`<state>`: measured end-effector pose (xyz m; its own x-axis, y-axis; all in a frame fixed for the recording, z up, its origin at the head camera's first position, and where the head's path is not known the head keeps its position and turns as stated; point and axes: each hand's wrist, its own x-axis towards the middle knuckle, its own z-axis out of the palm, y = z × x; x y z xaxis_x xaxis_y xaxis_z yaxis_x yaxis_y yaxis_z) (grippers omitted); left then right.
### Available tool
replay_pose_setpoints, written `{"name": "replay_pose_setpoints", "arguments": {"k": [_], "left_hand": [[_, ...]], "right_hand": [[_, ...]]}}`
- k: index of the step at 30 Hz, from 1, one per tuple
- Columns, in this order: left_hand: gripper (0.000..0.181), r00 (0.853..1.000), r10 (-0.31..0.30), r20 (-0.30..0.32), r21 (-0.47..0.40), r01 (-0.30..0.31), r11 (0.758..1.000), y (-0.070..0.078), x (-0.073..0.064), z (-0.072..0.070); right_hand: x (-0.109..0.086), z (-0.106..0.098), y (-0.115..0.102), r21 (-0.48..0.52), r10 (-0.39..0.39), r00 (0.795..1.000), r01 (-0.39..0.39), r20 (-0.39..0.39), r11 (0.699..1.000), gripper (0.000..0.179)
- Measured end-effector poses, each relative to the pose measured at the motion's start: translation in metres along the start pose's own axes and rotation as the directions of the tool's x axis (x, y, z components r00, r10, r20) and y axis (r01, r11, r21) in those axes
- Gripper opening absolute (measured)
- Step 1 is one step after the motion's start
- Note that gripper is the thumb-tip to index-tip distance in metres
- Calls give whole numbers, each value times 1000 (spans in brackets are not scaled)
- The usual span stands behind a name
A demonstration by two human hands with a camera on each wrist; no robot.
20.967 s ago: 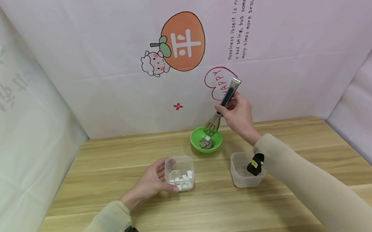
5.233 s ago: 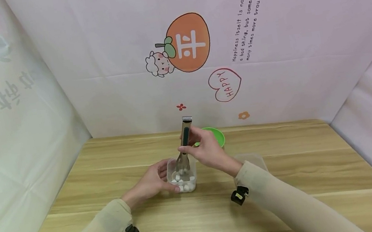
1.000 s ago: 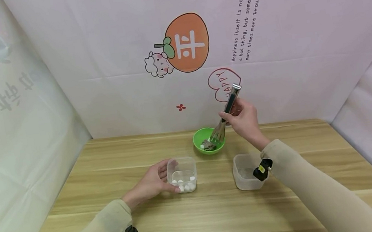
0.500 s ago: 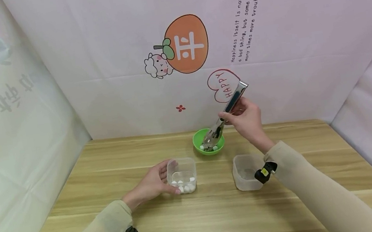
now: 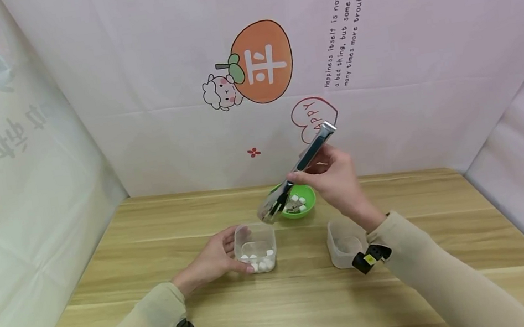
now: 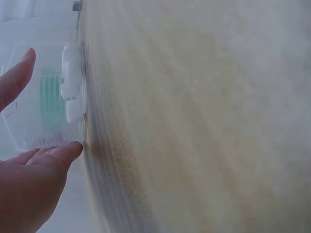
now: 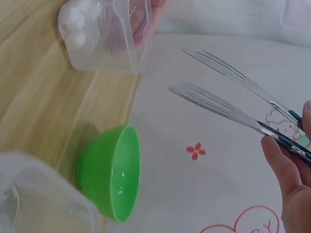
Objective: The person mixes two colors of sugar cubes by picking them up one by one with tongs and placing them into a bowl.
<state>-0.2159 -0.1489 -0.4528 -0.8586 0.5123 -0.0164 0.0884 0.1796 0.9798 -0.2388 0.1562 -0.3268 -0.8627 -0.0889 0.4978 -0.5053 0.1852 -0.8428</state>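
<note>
Wood-grained surface is spreading beneath both hands. Nearest, a right container is standing below the right wrist, while the left hand, thumb and fingers on opposite sides, is holding an upright, clear left container. White cubes are lying inside it, nearer the left hand than the right. Metal tongs, pinched in the right hand's fingers, are slanting down and leftward; their tips are hanging apart, nothing visible between, with the cubes lying below and nearer the person. Farther off, partly behind the tongs, a green bowl is holding brownish pieces and other cubes. Beyond, a printed backdrop is rising.
</note>
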Motion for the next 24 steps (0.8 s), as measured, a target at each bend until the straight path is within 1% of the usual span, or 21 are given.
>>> {"name": "replay_pose_setpoints", "arguments": {"k": [3, 6, 8, 16, 24], "left_hand": [[104, 1000, -2, -7, -4, 2, 1000, -1, 0, 0], [104, 1000, -2, -10, -8, 2, 1000, -2, -1, 0], [103, 1000, 2, -9, -11, -2, 1000, -2, -1, 0], [103, 1000, 4, -7, 4, -4, 1000, -2, -2, -2], [101, 1000, 6, -3, 22, -6, 1000, -3, 0, -3]], "right_hand": [[-4, 8, -2, 14, 35, 998, -36, 53, 999, 44], [-8, 16, -2, 14, 67, 994, -69, 89, 998, 44], [-10, 21, -2, 10, 80, 992, -81, 96, 997, 42], [-14, 39, 7, 0, 75, 992, -75, 98, 997, 34], [-23, 55, 18, -39, 91, 990, -87, 104, 995, 35]]}}
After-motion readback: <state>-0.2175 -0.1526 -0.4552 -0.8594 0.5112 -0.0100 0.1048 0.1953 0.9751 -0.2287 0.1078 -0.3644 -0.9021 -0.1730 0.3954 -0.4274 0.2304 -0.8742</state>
